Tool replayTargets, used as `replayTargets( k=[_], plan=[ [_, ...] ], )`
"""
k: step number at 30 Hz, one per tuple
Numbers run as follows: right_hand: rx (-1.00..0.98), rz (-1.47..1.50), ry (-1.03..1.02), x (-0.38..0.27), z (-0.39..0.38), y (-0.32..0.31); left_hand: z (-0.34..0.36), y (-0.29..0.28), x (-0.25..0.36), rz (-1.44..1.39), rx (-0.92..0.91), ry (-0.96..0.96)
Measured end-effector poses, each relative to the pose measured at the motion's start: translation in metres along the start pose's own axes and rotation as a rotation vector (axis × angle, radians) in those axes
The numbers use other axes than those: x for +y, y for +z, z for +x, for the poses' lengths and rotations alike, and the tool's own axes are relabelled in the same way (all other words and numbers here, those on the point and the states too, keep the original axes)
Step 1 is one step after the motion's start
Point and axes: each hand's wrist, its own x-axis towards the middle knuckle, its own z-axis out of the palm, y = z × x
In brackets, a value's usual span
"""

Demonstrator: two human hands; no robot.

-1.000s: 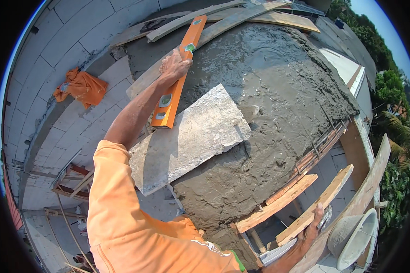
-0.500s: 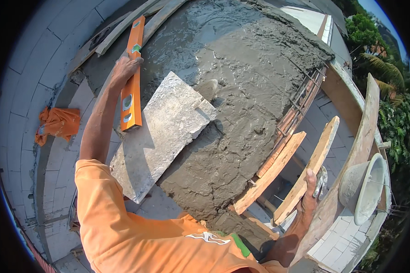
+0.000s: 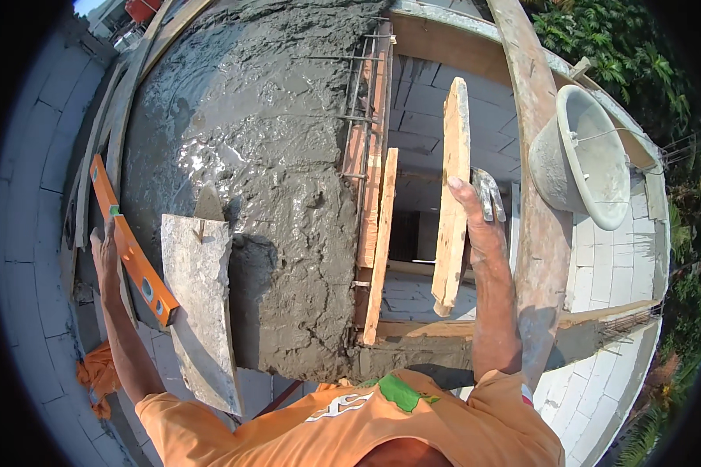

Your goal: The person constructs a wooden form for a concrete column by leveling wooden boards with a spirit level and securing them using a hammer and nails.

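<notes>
Orange, slim level [image 3: 135, 251] — left hand [image 3: 103, 243] gripping it; right hand [image 3: 483, 218] holding a rough wooden board [image 3: 452, 243].

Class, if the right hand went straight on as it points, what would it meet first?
Beyond the plank it holds, the right hand would probably meet the brown board ahead; depth is unclear.
</notes>
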Motion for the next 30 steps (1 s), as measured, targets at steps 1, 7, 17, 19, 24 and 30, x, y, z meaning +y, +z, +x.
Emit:
replayTargets(
  k=[1,7,17,19,24,30],
  plan=[
    [0.011,0.017,0.001,-0.002,0.004,-0.001,0.003,-0.004,0.004,0.066,0.082,0.063],
    [-0.008,-0.231,-0.181,-0.023,0.026,0.004,-0.119,-0.002,0.235,-0.357,-0.295,0.547],
    [-0.1,-0.243,-0.465,-0.027,0.068,0.024,-0.235,0.188,0.46,-1.015,-1.476,0.409],
    [-0.062,-0.215,-0.464,-0.01,0.081,0.017,-0.252,0.215,0.487,-1.031,-1.469,0.349],
    [-0.099,-0.161,-0.457,0.005,0.116,0.001,-0.258,0.257,0.512,-0.933,-1.309,0.369],
    [0.099,0.057,-0.037,0.04,0.119,-0.037,-0.191,0.298,0.535,-1.089,-1.267,0.241]
  ],
)
